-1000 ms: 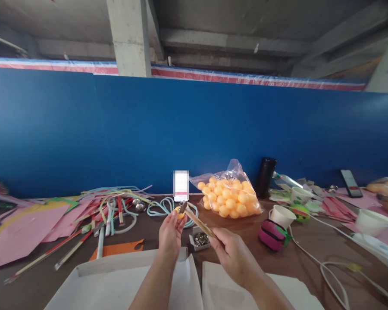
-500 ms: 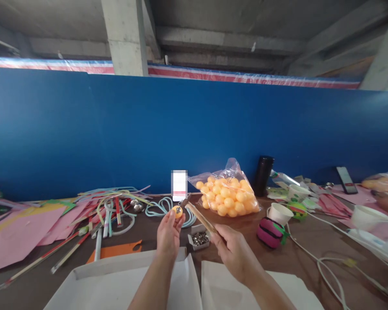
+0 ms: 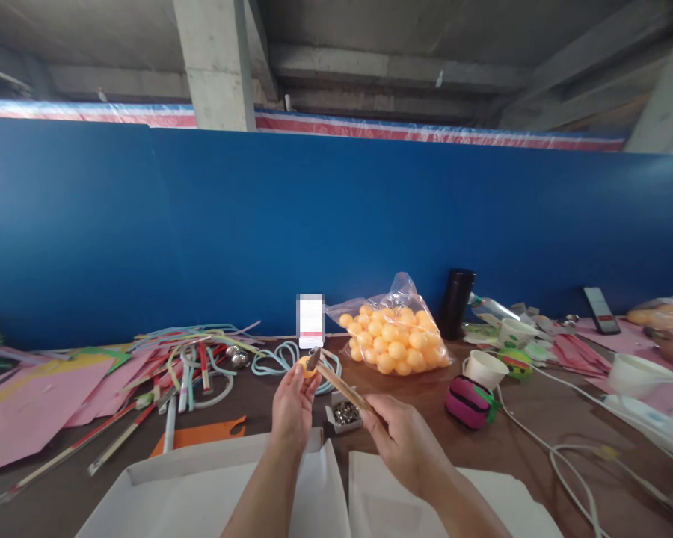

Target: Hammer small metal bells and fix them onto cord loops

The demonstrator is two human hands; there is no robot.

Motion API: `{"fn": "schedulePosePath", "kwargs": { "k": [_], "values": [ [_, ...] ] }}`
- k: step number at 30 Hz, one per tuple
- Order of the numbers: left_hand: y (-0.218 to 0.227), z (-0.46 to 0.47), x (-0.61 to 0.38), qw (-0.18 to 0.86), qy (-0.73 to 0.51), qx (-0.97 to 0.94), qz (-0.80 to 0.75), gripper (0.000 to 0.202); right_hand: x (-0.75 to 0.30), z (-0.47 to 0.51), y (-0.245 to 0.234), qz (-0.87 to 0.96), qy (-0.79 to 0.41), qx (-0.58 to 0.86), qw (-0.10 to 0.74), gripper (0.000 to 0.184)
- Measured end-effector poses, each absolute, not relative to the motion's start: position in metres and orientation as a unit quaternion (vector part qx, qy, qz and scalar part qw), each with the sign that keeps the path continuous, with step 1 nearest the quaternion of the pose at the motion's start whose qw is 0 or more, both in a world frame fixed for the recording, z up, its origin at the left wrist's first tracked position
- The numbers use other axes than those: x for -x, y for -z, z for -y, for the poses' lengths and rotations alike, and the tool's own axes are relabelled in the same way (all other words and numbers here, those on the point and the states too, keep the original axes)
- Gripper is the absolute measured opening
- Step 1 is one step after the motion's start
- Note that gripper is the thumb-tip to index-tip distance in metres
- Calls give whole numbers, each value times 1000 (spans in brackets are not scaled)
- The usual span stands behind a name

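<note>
My left hand (image 3: pixel 292 406) is raised above the table, fingers pinched on a small orange ball (image 3: pixel 304 365). My right hand (image 3: pixel 401 441) grips the wooden handle of a small hammer (image 3: pixel 336 382). The hammer's dark metal head rests against the ball. Below the hammer, a small open box of metal tacks (image 3: pixel 344 412) sits on the brown table (image 3: pixel 258 407).
A clear bag of orange balls (image 3: pixel 392 338) lies behind the hands. White open boxes (image 3: pixel 202 486) sit at the near edge. Coloured paper, straws and tubes (image 3: pixel 191 362) cover the left. A black bottle (image 3: pixel 456 302), paper cups (image 3: pixel 484 368), a pink pouch (image 3: pixel 469 403) and white cables lie to the right.
The hammer head swung away from the ball half a second ago, showing a metal tack in it, and now touches the ball again. My left hand has stayed in place.
</note>
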State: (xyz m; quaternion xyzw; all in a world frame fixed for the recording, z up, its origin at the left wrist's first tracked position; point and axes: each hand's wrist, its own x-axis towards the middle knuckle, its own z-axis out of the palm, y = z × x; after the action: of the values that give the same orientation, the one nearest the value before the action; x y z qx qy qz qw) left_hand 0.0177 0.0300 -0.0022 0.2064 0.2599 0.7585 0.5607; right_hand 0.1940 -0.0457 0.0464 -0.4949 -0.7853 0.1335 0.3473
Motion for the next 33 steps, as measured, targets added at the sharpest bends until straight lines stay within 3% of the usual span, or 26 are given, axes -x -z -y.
{"fn": "schedulePosePath", "kwargs": {
  "k": [33],
  "values": [
    [-1, -29, -18, 567, -761, -165, -270, 8, -192, 39, -37, 780, -140, 493, 361, 26]
  ]
}}
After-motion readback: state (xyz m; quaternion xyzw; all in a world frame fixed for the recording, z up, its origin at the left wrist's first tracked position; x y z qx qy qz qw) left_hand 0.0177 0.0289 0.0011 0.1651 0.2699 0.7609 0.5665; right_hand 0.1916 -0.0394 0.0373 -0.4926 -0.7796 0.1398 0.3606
